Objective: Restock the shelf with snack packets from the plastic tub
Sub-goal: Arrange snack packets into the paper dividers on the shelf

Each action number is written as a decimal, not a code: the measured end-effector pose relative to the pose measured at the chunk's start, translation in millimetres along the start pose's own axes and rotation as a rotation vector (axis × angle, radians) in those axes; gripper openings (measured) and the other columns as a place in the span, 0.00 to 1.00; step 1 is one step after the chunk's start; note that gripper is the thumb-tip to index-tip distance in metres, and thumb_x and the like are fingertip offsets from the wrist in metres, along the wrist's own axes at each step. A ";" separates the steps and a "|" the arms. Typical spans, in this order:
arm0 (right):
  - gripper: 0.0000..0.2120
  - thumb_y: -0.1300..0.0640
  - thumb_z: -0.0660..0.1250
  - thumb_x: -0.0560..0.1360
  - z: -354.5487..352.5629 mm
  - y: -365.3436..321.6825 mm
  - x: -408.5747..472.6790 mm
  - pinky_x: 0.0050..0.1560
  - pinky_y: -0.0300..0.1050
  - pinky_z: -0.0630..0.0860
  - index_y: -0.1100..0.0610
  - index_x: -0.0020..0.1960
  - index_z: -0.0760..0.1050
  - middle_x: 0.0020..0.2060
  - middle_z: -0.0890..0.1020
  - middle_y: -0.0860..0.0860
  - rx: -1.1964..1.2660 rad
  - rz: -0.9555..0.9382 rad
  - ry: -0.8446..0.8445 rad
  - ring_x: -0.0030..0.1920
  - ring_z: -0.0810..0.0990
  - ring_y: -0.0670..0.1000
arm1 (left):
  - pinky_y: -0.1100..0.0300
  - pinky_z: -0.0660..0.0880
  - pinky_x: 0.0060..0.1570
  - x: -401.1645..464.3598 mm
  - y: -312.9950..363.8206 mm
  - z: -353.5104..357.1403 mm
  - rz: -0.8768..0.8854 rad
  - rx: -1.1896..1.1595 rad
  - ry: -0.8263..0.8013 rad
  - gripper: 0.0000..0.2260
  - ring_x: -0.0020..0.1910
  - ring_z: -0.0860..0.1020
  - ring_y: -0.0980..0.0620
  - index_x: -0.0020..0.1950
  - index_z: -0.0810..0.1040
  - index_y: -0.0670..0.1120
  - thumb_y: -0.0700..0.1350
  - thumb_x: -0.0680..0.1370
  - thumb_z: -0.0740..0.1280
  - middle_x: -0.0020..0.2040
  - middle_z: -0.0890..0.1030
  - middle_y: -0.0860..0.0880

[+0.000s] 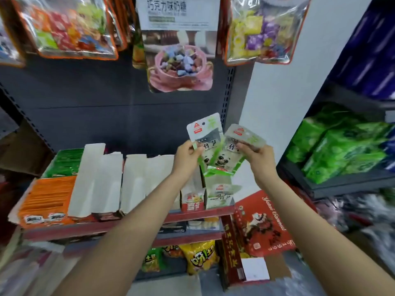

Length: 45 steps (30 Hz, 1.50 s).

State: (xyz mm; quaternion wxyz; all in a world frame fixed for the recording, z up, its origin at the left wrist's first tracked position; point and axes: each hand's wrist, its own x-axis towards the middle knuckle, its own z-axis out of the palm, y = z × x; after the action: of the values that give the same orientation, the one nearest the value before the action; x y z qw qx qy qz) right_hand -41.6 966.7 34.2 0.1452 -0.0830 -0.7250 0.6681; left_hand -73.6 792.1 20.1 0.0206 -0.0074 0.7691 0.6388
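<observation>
Both hands are raised over the right end of the shelf (198, 214), each gripping a white-and-green snack packet with a panda print. My left hand (188, 154) pinches one packet (206, 133) upright by its left edge. My right hand (256, 155) holds a second packet (241, 138), tilted right and overlapping the first at the bottom. Directly below them an open display box (220, 194) at the shelf's front right holds a packet of the same kind. The plastic tub is not in view.
White open cartons (102, 180) and orange packets (49, 199) fill the shelf to the left. A red-and-white box (192, 201) sits beside the display box. A red gift box (260, 227) leans at the right. Candy bags (70, 26) hang above. Green packs (339, 150) fill the right-hand rack.
</observation>
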 end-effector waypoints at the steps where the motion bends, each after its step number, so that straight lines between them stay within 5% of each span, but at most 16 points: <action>1: 0.08 0.65 0.68 0.74 -1.1 5.5 3.7 0.37 0.30 0.74 0.63 0.52 0.79 0.38 0.82 0.46 0.018 0.017 0.006 0.35 0.80 0.37 | 0.47 0.76 0.57 5.8 -3.2 6.6 -0.017 -0.007 -0.010 0.04 0.51 0.79 0.47 0.52 0.76 0.47 0.39 0.79 0.64 0.54 0.81 0.43; 6: 0.09 0.66 0.69 0.72 -6.7 40.4 8.5 0.45 0.37 0.79 0.59 0.51 0.80 0.44 0.84 0.54 -0.055 0.041 -0.074 0.40 0.82 0.43 | 0.44 0.75 0.58 22.1 -27.8 31.0 -0.104 0.029 -0.111 0.06 0.51 0.80 0.46 0.50 0.77 0.53 0.42 0.77 0.65 0.51 0.82 0.48; 10: 0.07 0.62 0.71 0.72 -12.7 68.5 5.4 0.52 0.51 0.77 0.66 0.48 0.81 0.47 0.83 0.59 -0.291 0.066 -0.147 0.46 0.81 0.53 | 0.46 0.74 0.59 22.3 -45.1 36.8 -0.154 0.150 -0.200 0.05 0.53 0.79 0.45 0.48 0.78 0.52 0.48 0.74 0.64 0.52 0.81 0.46; 15: 0.11 0.61 0.71 0.72 -9.8 67.3 6.8 0.47 0.36 0.75 0.59 0.54 0.82 0.47 0.83 0.49 -0.431 0.003 -0.209 0.47 0.81 0.48 | 0.57 0.65 0.42 18.4 -60.0 30.3 -0.127 0.363 -0.267 0.14 0.40 0.72 0.49 0.44 0.77 0.35 0.45 0.80 0.61 0.40 0.75 0.44; 19: 0.08 0.64 0.71 0.71 -3.4 65.0 7.2 0.44 0.26 0.72 0.59 0.50 0.83 0.44 0.84 0.50 -0.424 -0.103 -0.182 0.41 0.79 0.41 | 0.57 0.71 0.47 17.3 -64.4 20.1 -0.100 0.392 -0.315 0.09 0.44 0.79 0.49 0.43 0.78 0.43 0.44 0.80 0.61 0.45 0.80 0.47; 29: 0.08 0.67 0.70 0.72 -0.5 79.6 -1.9 0.50 0.36 0.76 0.58 0.48 0.84 0.45 0.82 0.51 -0.450 -0.210 -0.172 0.46 0.79 0.45 | 0.60 0.72 0.49 8.7 -62.2 14.4 0.046 0.565 -0.392 0.11 0.53 0.78 0.51 0.60 0.79 0.46 0.42 0.81 0.60 0.60 0.80 0.48; 35: 0.13 0.63 0.73 0.70 -0.2 87.0 -4.8 0.48 0.35 0.69 0.59 0.51 0.72 0.51 0.72 0.51 -0.648 -0.019 -0.213 0.50 0.72 0.48 | 0.55 0.74 0.41 -3.2 -59.7 17.1 0.045 0.680 -0.540 0.11 0.45 0.79 0.47 0.58 0.78 0.47 0.49 0.79 0.64 0.50 0.81 0.47; 38: 0.20 0.66 0.71 0.71 -5.4 83.8 -5.9 0.43 0.33 0.75 0.58 0.57 0.65 0.50 0.75 0.52 -0.572 0.055 -0.299 0.50 0.75 0.50 | 0.59 0.71 0.35 -10.3 -61.7 21.2 0.079 0.715 -0.533 0.13 0.41 0.78 0.48 0.57 0.77 0.44 0.50 0.80 0.61 0.46 0.80 0.46; 41: 0.16 0.66 0.69 0.73 -13.0 74.0 -0.4 0.34 0.25 0.70 0.57 0.59 0.71 0.47 0.80 0.53 -0.689 0.024 -0.388 0.47 0.78 0.52 | 0.66 0.71 0.38 -16.2 -60.0 21.7 0.128 0.640 -0.486 0.11 0.49 0.77 0.53 0.60 0.76 0.47 0.48 0.81 0.60 0.56 0.80 0.48; 45: 0.06 0.64 0.65 0.75 -18.9 61.2 7.0 0.45 0.39 0.73 0.59 0.47 0.81 0.47 0.83 0.55 -0.807 0.082 -0.493 0.48 0.80 0.52 | 0.64 0.69 0.44 -20.0 -55.2 20.4 0.137 0.577 -0.467 0.12 0.54 0.75 0.54 0.58 0.78 0.49 0.51 0.80 0.60 0.58 0.80 0.50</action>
State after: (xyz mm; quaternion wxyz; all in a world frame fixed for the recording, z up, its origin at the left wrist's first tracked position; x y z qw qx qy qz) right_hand -46.7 992.4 -24.7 -0.1017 -0.0001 -0.9356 0.3380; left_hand -51.1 801.6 -37.0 0.1536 0.1960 0.8908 0.3801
